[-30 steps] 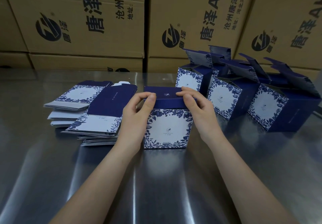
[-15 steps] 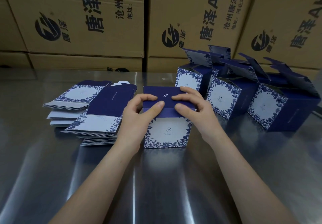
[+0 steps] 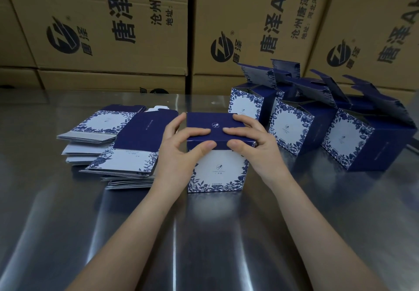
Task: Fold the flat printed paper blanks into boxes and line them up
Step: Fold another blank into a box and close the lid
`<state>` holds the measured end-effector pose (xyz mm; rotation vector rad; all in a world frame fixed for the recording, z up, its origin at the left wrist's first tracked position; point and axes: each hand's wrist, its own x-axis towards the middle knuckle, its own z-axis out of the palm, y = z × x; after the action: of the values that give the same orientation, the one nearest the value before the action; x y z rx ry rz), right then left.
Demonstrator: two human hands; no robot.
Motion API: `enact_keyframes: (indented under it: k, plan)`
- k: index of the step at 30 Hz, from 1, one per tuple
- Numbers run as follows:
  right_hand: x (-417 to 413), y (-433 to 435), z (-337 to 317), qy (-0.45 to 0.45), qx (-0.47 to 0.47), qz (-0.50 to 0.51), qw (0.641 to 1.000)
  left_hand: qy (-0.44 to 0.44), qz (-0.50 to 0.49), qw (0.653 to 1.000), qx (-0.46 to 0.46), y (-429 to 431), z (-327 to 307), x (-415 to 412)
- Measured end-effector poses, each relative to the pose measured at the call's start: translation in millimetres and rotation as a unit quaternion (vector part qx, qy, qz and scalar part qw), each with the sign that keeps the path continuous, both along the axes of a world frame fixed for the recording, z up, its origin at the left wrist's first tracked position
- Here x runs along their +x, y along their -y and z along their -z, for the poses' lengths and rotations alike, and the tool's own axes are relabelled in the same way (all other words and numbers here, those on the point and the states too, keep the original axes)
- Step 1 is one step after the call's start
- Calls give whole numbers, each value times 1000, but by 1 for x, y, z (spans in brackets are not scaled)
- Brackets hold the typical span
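A blue-and-white floral paper box (image 3: pixel 217 170) stands on the steel table in front of me, its dark blue lid folded down over the top. My left hand (image 3: pixel 181 150) pinches the lid's front edge at the left, fingers on top and thumb on the front flap. My right hand (image 3: pixel 251 145) pinches the same edge at the right. Flat printed blanks (image 3: pixel 127 150) lie in loose stacks just left of the box. Several folded boxes (image 3: pixel 292 130) with open lids stand in a row at the right.
The steel table (image 3: pixel 204 234) stretches bare toward me. Large brown cardboard cartons (image 3: pixel 113 30) with black print form a wall along the table's far edge. A further stack of blanks (image 3: pixel 99 125) sits at the far left.
Both hands slid from the lid's outer corners toward its middle, and the lid's front flap has come down lower over the box's white front face.
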<state>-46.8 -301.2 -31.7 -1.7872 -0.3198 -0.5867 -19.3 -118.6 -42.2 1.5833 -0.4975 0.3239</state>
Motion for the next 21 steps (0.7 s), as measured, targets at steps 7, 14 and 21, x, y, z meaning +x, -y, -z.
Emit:
enact_keyframes:
  k: [7,14,21]
  plan:
    - [1,1,0,-9,-8,-11,1000,1,12,1000,3,0,3,2]
    - [1,5,0,-22,-25,-20,999,15,59,998,5,-5,3,1]
    - [4,6,2,-18,-34,-17,999,9,63,998,-8,-6,-1,1]
